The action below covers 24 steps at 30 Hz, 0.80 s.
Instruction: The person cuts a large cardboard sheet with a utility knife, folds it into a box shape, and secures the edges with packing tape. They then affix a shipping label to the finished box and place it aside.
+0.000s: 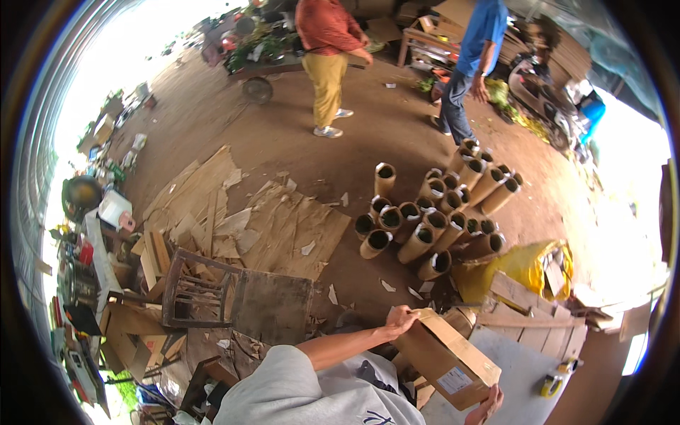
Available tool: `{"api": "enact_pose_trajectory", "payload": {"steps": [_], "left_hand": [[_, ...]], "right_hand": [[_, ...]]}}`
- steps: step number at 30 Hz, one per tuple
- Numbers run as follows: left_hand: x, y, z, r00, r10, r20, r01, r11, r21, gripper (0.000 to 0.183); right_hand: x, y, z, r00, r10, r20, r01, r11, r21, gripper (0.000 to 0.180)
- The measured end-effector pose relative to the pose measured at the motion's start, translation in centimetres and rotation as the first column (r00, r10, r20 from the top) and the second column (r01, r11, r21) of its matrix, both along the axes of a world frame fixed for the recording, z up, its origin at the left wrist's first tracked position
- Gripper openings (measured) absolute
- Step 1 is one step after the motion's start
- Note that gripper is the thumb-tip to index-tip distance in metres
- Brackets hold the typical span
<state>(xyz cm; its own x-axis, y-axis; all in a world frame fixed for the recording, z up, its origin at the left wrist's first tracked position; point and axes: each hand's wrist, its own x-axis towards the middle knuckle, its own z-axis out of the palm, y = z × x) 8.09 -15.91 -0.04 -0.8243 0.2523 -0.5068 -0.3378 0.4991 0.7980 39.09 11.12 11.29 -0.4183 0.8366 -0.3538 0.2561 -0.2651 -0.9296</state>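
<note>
A long brown cardboard box (419, 345) is tilted in front of my body, above the edge of a grey-topped table (510, 353). My left hand (402, 322) grips its far upper corner. At the near right end, my right hand (487, 407) holds the lower corner and is partly cut off by the frame's bottom. A white label (454, 380) with writing is stuck on the box's side. On the table to the right lies a tape dispenser (553, 383) with yellow tape.
Several open cardboard tubes (419, 239) stand on the floor ahead, beside a yellow sack (483, 273). A wooden chair (273, 305) and torn cardboard sheets (297, 226) are to the left. Farther off are a person in red (326, 53), a person in blue (478, 42) and a scooter (542, 98).
</note>
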Motion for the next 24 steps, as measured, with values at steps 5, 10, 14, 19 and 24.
{"api": "enact_pose_trajectory", "payload": {"steps": [5,10,14,19,24], "left_hand": [[-4.5,-12.9,-3.4,0.947,0.317,0.061,-0.318,0.948,0.006,0.047],[-7.6,-23.0,-6.6,0.681,0.637,0.361,-0.728,0.639,0.247,0.035],[-11.3,-27.4,-5.0,0.534,0.701,0.472,-0.845,0.423,0.328,0.025],[-17.2,-30.5,-7.5,0.417,0.750,0.514,-0.878,0.186,0.441,0.020],[-21.8,-35.4,-17.7,0.601,0.735,0.314,-0.759,0.401,0.514,0.015]], "right_hand": [[-14.7,-6.7,3.3,0.968,0.248,0.030,-0.250,0.960,0.123,0.028],[-31.6,-17.4,9.5,0.878,0.478,0.030,-0.477,0.866,0.152,0.029],[-41.4,-19.1,8.6,0.798,0.598,0.073,-0.602,0.794,0.078,0.027],[-55.9,-22.0,6.6,0.711,0.703,-0.001,-0.702,0.711,-0.034,0.042],[-69.7,-30.7,7.4,0.630,0.776,-0.040,-0.775,0.625,-0.093,0.054]]}}
